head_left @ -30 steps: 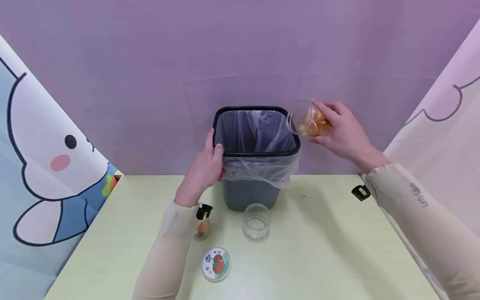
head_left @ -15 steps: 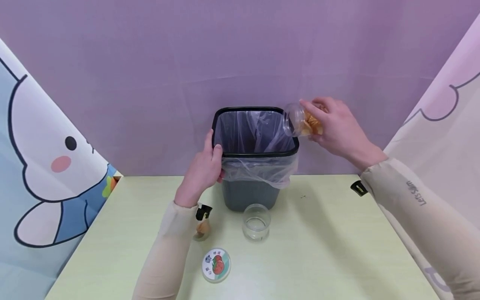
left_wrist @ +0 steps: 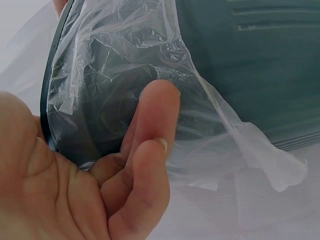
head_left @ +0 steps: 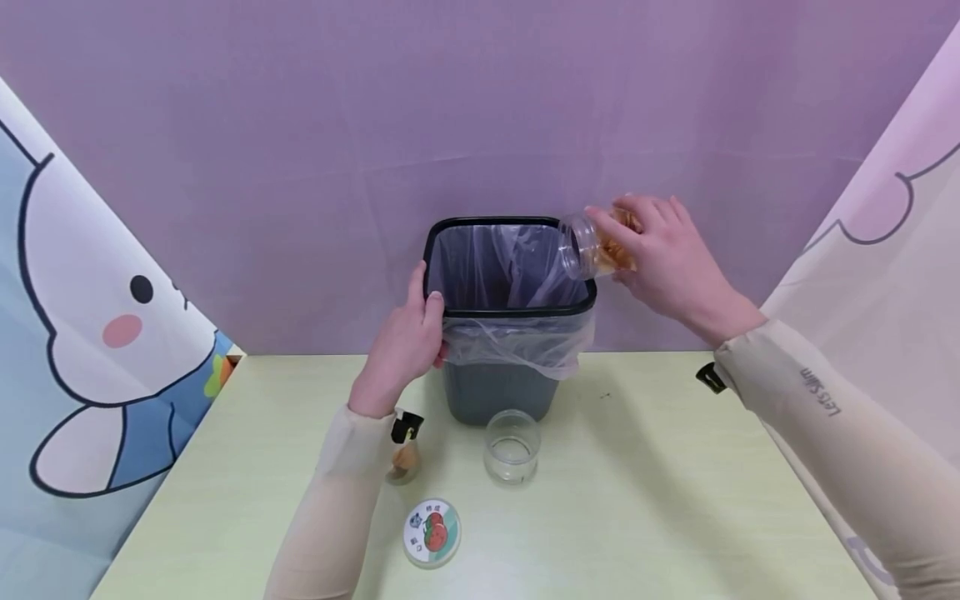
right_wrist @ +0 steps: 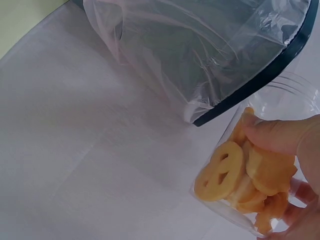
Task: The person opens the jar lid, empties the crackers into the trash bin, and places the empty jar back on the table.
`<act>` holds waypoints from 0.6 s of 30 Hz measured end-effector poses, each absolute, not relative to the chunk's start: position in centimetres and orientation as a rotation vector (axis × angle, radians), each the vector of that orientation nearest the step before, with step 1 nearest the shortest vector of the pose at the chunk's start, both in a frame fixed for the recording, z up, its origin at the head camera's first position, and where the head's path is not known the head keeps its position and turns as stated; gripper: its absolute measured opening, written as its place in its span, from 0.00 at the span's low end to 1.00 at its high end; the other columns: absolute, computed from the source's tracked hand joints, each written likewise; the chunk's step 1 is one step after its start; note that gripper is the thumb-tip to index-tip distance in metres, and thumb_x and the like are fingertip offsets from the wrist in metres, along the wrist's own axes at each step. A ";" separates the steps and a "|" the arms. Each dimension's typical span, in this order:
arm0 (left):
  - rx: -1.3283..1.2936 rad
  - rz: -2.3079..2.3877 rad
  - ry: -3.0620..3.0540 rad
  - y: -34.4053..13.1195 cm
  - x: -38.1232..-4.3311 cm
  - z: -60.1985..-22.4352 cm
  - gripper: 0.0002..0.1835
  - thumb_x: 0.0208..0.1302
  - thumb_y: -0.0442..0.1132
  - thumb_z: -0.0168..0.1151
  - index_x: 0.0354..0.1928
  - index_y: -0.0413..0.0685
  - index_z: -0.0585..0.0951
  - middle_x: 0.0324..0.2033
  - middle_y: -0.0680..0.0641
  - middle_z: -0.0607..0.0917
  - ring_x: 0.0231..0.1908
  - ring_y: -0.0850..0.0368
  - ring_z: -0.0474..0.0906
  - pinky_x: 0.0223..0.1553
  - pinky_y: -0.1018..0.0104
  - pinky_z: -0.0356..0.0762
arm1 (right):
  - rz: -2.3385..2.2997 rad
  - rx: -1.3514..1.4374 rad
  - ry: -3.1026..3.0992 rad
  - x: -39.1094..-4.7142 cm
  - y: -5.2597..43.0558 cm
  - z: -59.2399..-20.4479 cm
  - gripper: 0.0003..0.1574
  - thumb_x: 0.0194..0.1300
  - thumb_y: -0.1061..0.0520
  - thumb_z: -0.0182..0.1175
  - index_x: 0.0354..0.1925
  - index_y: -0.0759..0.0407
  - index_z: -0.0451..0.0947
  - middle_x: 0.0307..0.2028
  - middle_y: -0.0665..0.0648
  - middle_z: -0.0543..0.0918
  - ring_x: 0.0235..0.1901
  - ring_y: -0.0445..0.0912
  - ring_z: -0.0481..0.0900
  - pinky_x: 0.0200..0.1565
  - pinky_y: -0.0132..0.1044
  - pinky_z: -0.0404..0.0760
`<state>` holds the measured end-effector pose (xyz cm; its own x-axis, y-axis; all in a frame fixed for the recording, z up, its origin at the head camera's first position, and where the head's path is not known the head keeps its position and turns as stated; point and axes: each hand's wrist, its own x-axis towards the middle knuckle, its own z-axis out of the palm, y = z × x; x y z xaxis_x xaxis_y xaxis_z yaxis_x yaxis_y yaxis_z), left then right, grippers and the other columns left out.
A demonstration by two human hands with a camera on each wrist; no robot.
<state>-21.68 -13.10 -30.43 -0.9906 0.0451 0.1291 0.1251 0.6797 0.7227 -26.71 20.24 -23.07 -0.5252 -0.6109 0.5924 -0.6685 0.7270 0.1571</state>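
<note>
A grey trash bin with a black rim (head_left: 517,313) stands against the back wall, lined with a clear plastic bag (head_left: 517,342). At its front left corner my left hand (head_left: 405,333) grips the rim; in the left wrist view, fingers bend beside the bag's outer fold. My right hand (head_left: 675,258) holds a clear plastic jar (head_left: 577,247) tipped on its side, its mouth over the bin's right rim. Yellow-brown biscuits (right_wrist: 220,172), one with face-like holes, lie inside the jar near its base. The jar's far end is partly covered by my fingers.
A clear open container (head_left: 512,447) stands in front of the bin. Nearer lies a round lid with a tomato picture (head_left: 432,533). Another clear container with brown contents (head_left: 405,461) is partly hidden by my left wrist. A purple cloth wall (head_left: 300,208) rises behind the table (head_left: 637,525).
My right hand has moved left with the jar, bringing its mouth over the bin's right rim and tilting it further. The left hand stays on the rim.
</note>
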 end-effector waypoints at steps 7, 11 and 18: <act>-0.148 -1.213 -2.779 -13.1 -21.9 -30.5 0.35 0.78 0.59 0.26 0.80 0.59 0.35 0.16 0.48 0.82 0.19 0.49 0.82 0.48 0.50 0.74 | 0.071 0.996 -2.244 -26.6 19.8 -23.1 0.58 0.39 0.70 0.79 0.69 0.52 0.70 0.59 0.69 0.71 0.59 0.68 0.68 0.62 0.70 0.59; -0.143 -1.217 -2.781 -13.1 -21.9 -30.5 0.35 0.78 0.59 0.26 0.80 0.59 0.35 0.17 0.48 0.82 0.20 0.48 0.82 0.48 0.50 0.74 | 0.035 1.016 -2.215 -26.5 19.4 -23.2 0.56 0.41 0.69 0.78 0.69 0.51 0.70 0.61 0.69 0.71 0.60 0.67 0.67 0.62 0.69 0.59; -0.143 -1.215 -2.783 -13.1 -21.8 -30.5 0.35 0.78 0.59 0.26 0.79 0.59 0.34 0.17 0.48 0.82 0.19 0.50 0.82 0.48 0.50 0.74 | -0.010 1.028 -2.171 -26.4 19.2 -23.5 0.56 0.41 0.67 0.79 0.69 0.51 0.70 0.61 0.69 0.71 0.61 0.66 0.67 0.62 0.69 0.59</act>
